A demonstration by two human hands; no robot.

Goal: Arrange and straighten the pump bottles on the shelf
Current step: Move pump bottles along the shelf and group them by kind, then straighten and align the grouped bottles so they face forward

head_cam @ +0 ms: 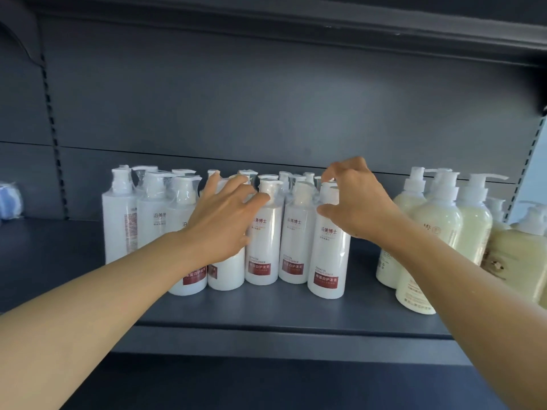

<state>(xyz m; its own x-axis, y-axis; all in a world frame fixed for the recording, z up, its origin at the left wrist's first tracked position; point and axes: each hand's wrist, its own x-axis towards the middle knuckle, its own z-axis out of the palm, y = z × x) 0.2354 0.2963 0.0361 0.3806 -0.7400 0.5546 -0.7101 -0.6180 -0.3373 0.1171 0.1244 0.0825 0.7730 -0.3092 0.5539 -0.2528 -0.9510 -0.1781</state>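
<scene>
Hands: left spread, hides white bottle; right contact w/ pump unclear.

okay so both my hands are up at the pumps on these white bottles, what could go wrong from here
1. The white bottles stand tall and packed tight. A sideways nudge from your left hand could tip one into its neighbours and knock down the row.
2. Your right hand is at the pump of the front right bottle, which stands nearest the shelf edge. Pulling it forward could send it off.
3. Your right forearm passes close to the cream bottles and might brush them.
</scene>
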